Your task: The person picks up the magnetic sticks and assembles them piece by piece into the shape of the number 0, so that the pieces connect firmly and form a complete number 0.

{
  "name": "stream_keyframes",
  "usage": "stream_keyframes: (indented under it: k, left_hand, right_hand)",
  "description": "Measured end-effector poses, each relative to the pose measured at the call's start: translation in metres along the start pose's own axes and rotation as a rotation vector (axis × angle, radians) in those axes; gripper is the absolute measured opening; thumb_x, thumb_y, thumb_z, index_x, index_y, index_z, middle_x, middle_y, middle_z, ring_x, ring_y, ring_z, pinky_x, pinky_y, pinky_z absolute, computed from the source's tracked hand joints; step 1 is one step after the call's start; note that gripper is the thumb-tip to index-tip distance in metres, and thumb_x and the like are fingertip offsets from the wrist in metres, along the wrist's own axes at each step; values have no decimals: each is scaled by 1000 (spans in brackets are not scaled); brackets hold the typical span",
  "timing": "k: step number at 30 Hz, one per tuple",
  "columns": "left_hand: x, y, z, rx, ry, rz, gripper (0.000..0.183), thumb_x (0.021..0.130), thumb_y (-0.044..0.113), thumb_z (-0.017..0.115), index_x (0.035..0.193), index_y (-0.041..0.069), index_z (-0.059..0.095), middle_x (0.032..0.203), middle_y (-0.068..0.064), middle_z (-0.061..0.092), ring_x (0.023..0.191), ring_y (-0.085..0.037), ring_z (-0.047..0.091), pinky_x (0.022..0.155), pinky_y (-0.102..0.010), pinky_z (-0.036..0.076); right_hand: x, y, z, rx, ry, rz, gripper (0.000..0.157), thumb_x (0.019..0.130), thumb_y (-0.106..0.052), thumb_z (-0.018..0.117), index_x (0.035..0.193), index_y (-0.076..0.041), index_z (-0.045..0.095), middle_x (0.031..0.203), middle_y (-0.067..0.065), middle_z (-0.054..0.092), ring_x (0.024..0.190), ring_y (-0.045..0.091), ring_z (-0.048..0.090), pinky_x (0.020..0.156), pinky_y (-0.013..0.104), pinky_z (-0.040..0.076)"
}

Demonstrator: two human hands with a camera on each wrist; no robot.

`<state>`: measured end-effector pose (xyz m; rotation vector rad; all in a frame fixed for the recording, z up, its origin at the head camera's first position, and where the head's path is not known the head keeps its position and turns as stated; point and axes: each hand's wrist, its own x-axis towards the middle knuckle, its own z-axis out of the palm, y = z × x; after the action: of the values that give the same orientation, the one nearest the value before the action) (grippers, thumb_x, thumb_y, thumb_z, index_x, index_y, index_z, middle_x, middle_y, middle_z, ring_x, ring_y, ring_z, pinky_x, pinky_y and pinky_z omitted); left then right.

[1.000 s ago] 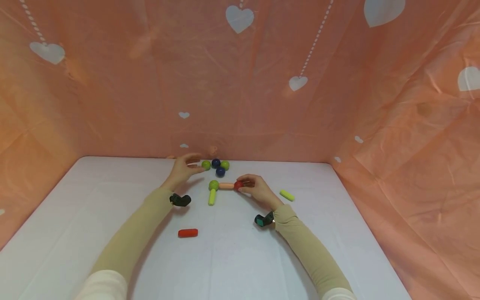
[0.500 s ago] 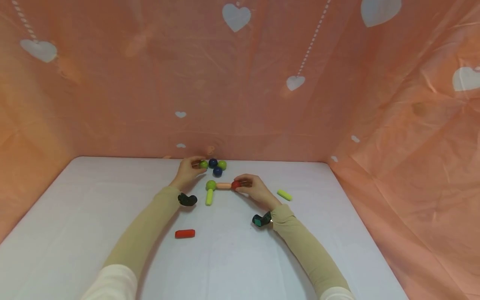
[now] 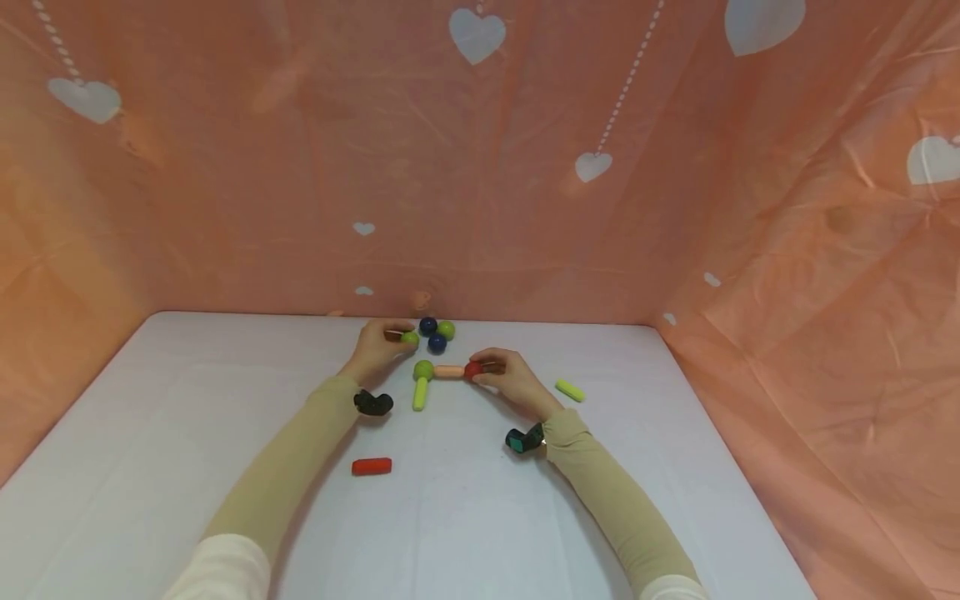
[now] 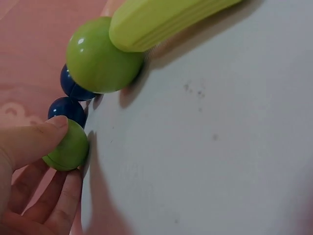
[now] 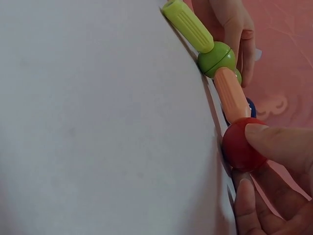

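At the back of the table, my left hand (image 3: 381,346) pinches a loose green ball (image 4: 71,149) between thumb and fingers. My right hand (image 3: 513,382) grips a red ball (image 5: 242,144) by thumb and fingers. That red ball sits at the right end of a joined piece: a peach rod (image 5: 231,94) runs from it to another green ball (image 4: 100,56), and a yellow-green rod (image 4: 166,22) extends from this green ball toward the front. The joined piece lies on the table, just in front of the loose balls.
Two dark blue balls (image 3: 437,343) and one more green ball (image 3: 446,330) cluster at the back edge. A red rod (image 3: 372,467) lies front left; a yellow-green rod (image 3: 570,390) lies right. A pink-orange curtain (image 3: 480,192) surrounds the white table (image 3: 480,517).
My left hand has reached right to the leftmost green ball, taken hold of it and drawn it slightly toward the front. The right hand stays on the red ball.
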<state>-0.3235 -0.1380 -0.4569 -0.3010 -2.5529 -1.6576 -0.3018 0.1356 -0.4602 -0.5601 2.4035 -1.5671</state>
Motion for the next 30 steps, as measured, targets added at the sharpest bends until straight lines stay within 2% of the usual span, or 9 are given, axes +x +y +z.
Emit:
stream_keyframes:
  k: [8, 15, 21, 30]
  left_hand:
    - [-24, 7, -13, -56, -33, -19, 38, 85, 4, 72, 119, -5, 61, 118, -20, 62, 106, -33, 60, 94, -41, 47]
    - [-54, 16, -21, -38, -116, -98, 41, 85, 13, 73, 122, -2, 61, 118, -16, 62, 104, -28, 61, 90, -36, 51]
    - [-78, 17, -21, -69, -148, -114, 39, 84, 14, 75, 118, -2, 63, 116, -17, 63, 99, -26, 64, 83, -32, 53]
    - [-104, 13, -13, -92, -194, -131, 35, 83, 16, 76, 112, 0, 66, 107, -11, 66, 94, -21, 65, 82, -30, 53]
  right_hand:
    - [0, -2, 0, 13, -9, 1, 34, 86, -3, 70, 120, -2, 62, 115, 10, 64, 105, 23, 61, 88, 30, 49]
    - [-1, -1, -1, 9, -10, -6, 35, 86, -3, 70, 120, -2, 62, 115, 9, 64, 105, 23, 61, 89, 32, 49]
    - [-2, 0, -1, -5, -5, -58, 33, 86, -2, 69, 118, -1, 63, 113, 10, 64, 102, 22, 62, 85, 29, 50]
    - [0, -1, -1, -6, -15, 16, 34, 86, -2, 69, 120, -4, 63, 117, 9, 63, 105, 23, 60, 88, 32, 49]
